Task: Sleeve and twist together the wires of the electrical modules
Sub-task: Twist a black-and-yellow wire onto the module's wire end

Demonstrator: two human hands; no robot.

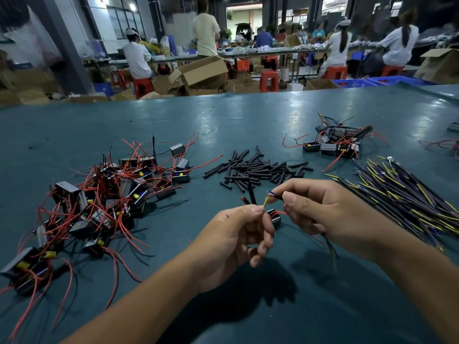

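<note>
Teal table (248, 115); held module (276, 218) mostly hidden behind hands.

**Inspector:** Work surface?

**Assistant:** A teal table (248, 115), scuffed, with glare patches from overhead light.

**Inspector:** Beyond it?

**Assistant:** A dim hall. Open cardboard boxes (201, 73) on the floor, red plastic stools (269, 80), a blue crate (372, 81) at the right. Seated workers (136, 58) at a long bench (260, 53); one stands.

**Inspector:** Lighting?

**Assistant:** Windows (124, 19) upper left, ceiling lamps, and a bright doorway (244, 18) at the far end.
</note>
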